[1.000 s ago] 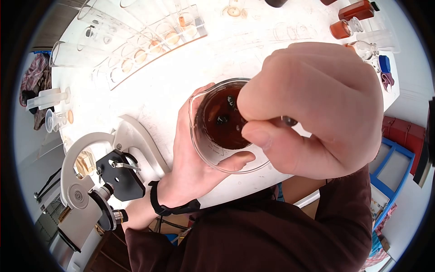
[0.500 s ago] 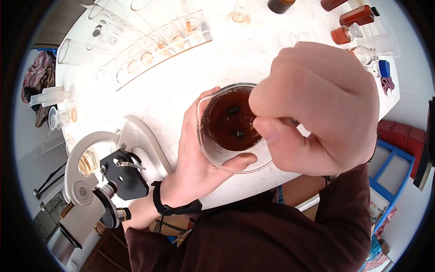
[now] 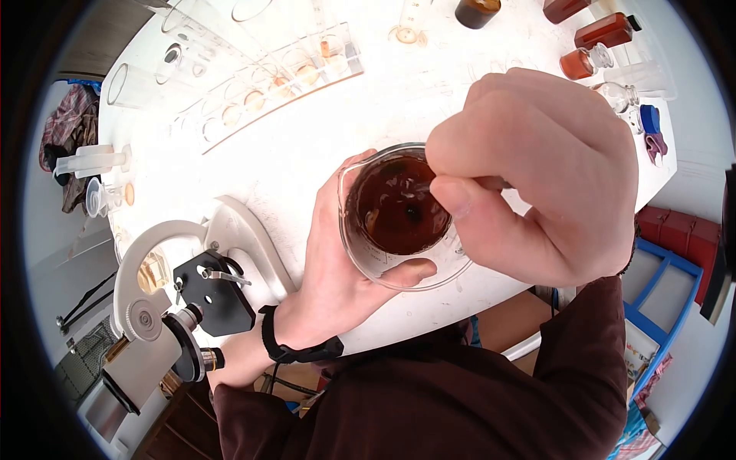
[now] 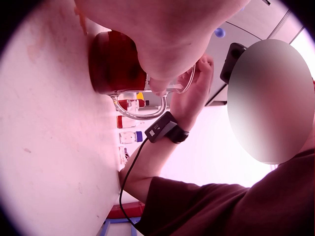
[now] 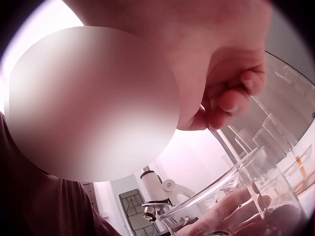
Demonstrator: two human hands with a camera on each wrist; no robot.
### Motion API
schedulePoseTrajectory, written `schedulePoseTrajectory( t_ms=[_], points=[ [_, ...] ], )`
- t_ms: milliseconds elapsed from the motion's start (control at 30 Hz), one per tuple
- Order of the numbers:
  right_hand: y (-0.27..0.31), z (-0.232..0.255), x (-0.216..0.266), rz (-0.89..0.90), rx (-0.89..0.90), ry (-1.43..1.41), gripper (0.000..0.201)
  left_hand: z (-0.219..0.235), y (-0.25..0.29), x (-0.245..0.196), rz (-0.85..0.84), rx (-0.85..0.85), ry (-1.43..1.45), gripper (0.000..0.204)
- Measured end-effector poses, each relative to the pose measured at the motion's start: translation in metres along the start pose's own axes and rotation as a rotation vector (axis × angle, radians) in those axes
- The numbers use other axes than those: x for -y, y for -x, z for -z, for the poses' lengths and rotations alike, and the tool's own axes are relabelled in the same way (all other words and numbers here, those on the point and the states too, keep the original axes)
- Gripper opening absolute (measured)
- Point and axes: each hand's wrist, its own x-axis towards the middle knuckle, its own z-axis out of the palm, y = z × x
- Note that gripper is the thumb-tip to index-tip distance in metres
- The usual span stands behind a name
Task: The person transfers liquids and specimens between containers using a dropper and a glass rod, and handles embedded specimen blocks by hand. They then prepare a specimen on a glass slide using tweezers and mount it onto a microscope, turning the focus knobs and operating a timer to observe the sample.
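Note:
In the head view my left hand (image 3: 326,257) wraps round a clear glass beaker (image 3: 371,257), thumb along the near side. Dark red-brown liquid (image 3: 395,222) fills its lower part, with bubbles and glints on the surface. The left wrist view shows the beaker's curved glass handle (image 4: 142,117) and its base at the white table. Above the rim my right hand (image 3: 548,176) pinches a thin glass rod (image 5: 226,142) between thumb and curled fingers. The rod slants down into the beaker, its lower end lost in the liquid.
A microscope (image 3: 238,245) stands close by my left forearm. Behind the beaker is a clear test tube rack (image 3: 349,57) with tubes. A dark bottle (image 3: 477,14), red-filled bottles (image 3: 604,31) and a blue cap (image 3: 650,119) line the far right. Plastic cylinders (image 3: 90,161) lie left.
The head view has shifted, so the beaker and table things sit slightly further right. Bubbles and glints on the liquid have moved round. The right hand has moved slightly; both grips stay the same.

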Motion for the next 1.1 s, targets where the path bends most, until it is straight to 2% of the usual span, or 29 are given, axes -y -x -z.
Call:
schedulePoseTrajectory(
  t_ms=[67,133,267,467,567,667,767,867,933,1100],
  points=[
    [-0.0005,0.0007,0.001,-0.008,0.012,-0.008,0.014,0.0027,-0.0013,0.0011,0.015,0.011,-0.038,0.114],
    [-0.0005,0.0011,0.0025,-0.001,0.098,-0.107,0.013,0.0047,-0.0023,0.0046,-0.039,0.084,-0.184,0.116],
    [-0.0014,-0.0029,0.0057,0.004,0.086,-0.181,0.013,0.0045,-0.0018,0.0044,-0.026,0.086,-0.142,0.114],
    [-0.0004,-0.0051,0.0007,0.015,0.018,-0.085,0.015,0.003,-0.0004,0.003,-0.009,0.09,-0.072,0.112],
    [-0.0022,-0.0016,0.0016,0.011,0.032,0.001,0.013,-0.0009,0.0021,0.002,0.032,0.011,-0.056,0.113],
    [-0.0021,-0.001,0.0046,-0.026,0.026,-0.004,0.012,-0.0036,0.0035,0.0044,-0.042,-0.058,-0.05,0.113],
    [-0.0001,-0.0015,0.0039,0.009,0.021,-0.022,0.011,0.0002,0.0007,0.0022,-0.03,-0.029,-0.114,0.112],
    [0.0007,-0.0011,0.0056,-0.025,0.112,-0.12,0.011,0.0038,-0.0017,0.0009,-0.053,0.062,-0.222,0.11],
    [0.0013,-0.0062,0.0059,-0.011,0.082,-0.257,0.013,0.0032,-0.0011,0.0,-0.005,0.063,-0.178,0.109],
    [0.0023,-0.0059,0.0047,-0.008,0.11,-0.276,0.018,0.0004,0.0024,-0.0027,0.114,0.065,-0.07,0.106]
  ],
)
